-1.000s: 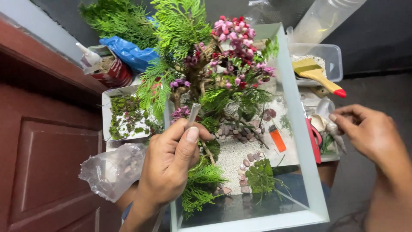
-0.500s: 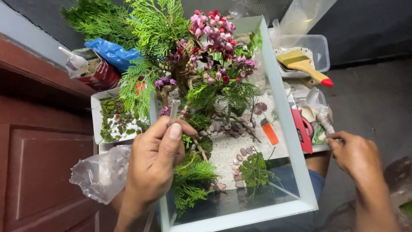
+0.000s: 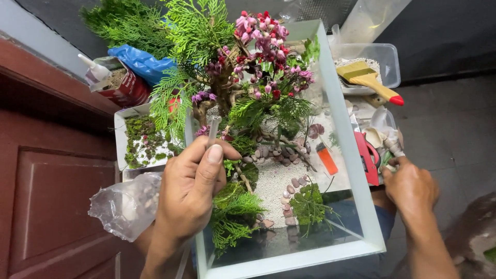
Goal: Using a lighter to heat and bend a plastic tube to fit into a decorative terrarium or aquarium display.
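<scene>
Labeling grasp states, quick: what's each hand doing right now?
Left hand: closed on thin metal tool, likely tweezers.
Right hand: reaching into clutter beside glass tank; grip cannot be told.

My hands (image 3: pixel 188 194) are bare, with no gloves, rings or watch on either one. My left thumbnail (image 3: pixel 215 153) is short and plain. Both forearms (image 3: pixel 429 248) are uncovered right to the picture's lower edge, no sleeve showing.

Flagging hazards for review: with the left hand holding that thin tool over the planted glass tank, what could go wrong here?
1. The left hand holds tweezers close to the miniature tree; a slip could snap its fronds or blossoms.
2. That wrist crosses the glass tank rim, so leaning might tip it.
3. The right hand gropes beside red scissors: possible cut.
</scene>
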